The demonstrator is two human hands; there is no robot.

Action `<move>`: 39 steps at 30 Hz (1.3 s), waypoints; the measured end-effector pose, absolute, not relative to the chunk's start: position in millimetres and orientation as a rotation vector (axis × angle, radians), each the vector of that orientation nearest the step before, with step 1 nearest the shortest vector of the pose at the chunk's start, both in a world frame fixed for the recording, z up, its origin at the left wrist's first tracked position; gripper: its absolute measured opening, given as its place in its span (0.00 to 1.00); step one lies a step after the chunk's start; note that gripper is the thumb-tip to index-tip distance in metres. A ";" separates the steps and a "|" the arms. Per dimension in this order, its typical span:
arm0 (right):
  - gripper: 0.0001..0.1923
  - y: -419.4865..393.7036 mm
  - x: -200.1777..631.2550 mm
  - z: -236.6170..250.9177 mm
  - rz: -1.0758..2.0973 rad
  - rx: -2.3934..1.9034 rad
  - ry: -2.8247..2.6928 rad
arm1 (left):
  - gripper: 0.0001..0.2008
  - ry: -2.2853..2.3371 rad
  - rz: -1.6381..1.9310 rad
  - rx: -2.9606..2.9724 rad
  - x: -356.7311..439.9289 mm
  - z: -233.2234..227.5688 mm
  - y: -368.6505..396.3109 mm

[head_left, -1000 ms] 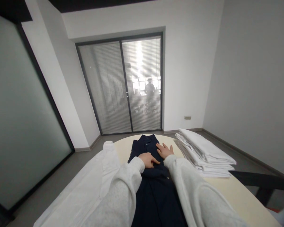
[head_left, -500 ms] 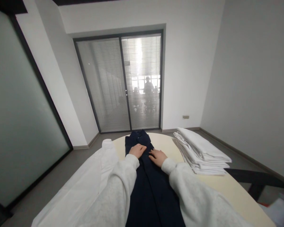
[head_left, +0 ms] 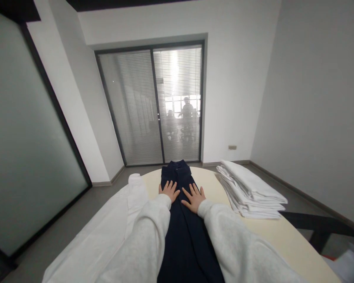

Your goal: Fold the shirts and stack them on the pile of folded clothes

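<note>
A dark navy garment [head_left: 183, 232] lies stretched lengthwise down the middle of a cream table [head_left: 280, 236], its far end reaching the table's far edge. My left hand [head_left: 168, 190] rests flat on the garment's left side with fingers spread. My right hand [head_left: 193, 197] lies flat beside it on the right side, fingers spread too. Both hands press on the cloth and hold nothing. Light grey sleeves cover both my arms.
A stack of folded white cloths [head_left: 252, 192] sits on the table to the right. White fabric [head_left: 106, 236] is draped along the table's left side. Beyond the table stand a glass sliding door with blinds [head_left: 156, 106] and a dark chair [head_left: 321, 228] at right.
The garment has been drawn out straighter and narrower. Both hands moved from loosely curled on the cloth to flat and spread, side by side nearer the far end.
</note>
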State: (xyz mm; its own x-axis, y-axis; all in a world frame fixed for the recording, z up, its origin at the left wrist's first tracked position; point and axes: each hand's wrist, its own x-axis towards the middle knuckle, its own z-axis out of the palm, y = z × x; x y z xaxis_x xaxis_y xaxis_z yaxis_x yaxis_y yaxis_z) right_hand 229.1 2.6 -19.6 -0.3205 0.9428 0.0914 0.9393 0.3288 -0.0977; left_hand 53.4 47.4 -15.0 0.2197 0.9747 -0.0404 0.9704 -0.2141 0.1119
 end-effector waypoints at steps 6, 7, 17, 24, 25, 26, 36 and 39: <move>0.34 5.1 229.7 -23.8 -0.027 -1.686 -2.471 | 0.34 1.889 -0.016 2.364 47.5 -3.6 38.9; 0.33 5.6 229.9 -24.4 -0.042 -1.647 -2.489 | 0.35 1.893 -0.024 2.363 47.5 -4.9 36.4; 0.31 9.2 233.2 -22.0 -0.021 -1.415 -2.643 | 0.35 1.739 0.020 2.511 44.5 -23.9 30.9; 0.37 13.6 233.4 -25.0 -0.005 -1.444 -2.619 | 0.35 1.761 0.037 2.487 49.9 -14.6 29.0; 0.37 14.1 233.1 -23.6 0.001 -1.455 -2.628 | 0.35 1.757 0.001 2.468 50.2 -9.2 27.1; 0.37 14.1 232.7 -21.7 0.011 -1.466 -2.642 | 0.35 1.741 -0.053 2.452 49.8 -3.2 24.7; 0.38 -50.5 232.6 16.0 0.105 -1.682 -2.632 | 0.46 1.386 -0.250 2.501 15.2 9.0 -36.8; 0.35 -84.7 234.5 35.3 0.082 -1.694 -2.663 | 0.42 1.425 -0.105 2.571 13.2 12.7 -52.0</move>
State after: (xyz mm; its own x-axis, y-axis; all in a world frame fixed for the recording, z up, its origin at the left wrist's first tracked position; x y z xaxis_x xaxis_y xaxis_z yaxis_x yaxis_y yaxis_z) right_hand 234.5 -84.7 35.3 -0.4240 0.9048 -0.0408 0.9056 0.4227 -0.0356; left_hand 13.2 -52.0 12.7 0.5328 0.8313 -0.1583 0.8455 -0.5153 0.1399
